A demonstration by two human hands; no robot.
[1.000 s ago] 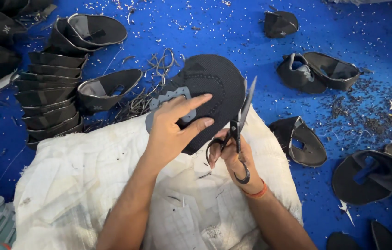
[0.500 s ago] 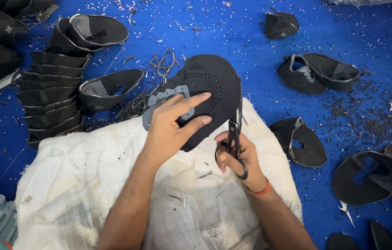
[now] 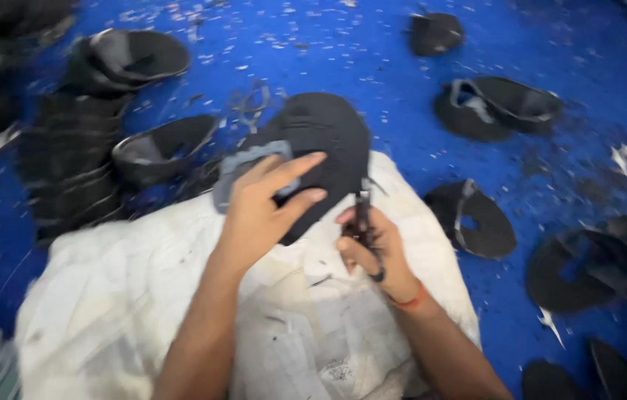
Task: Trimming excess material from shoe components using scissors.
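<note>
My left hand [image 3: 265, 207] holds a black shoe upper [image 3: 321, 152] with a grey tab [image 3: 243, 167], fingers spread over its near side. My right hand [image 3: 373, 252] grips a pair of black scissors [image 3: 364, 222] right beside the upper's right edge, blades pointing up against it. Both hands work above a white cloth [image 3: 128, 296] spread over my lap. The view is blurred by motion.
A tall stack of black shoe uppers [image 3: 69, 170] stands at the left, with one loose upper [image 3: 162, 148] beside it. More black uppers [image 3: 495, 107] lie scattered on the blue floor [image 3: 373, 67] at right, among small trimmed scraps.
The scissors have swung from tilted out at the right to upright against the upper's edge. My right hand has shifted slightly left and up. The camera has moved, blurring the view.
</note>
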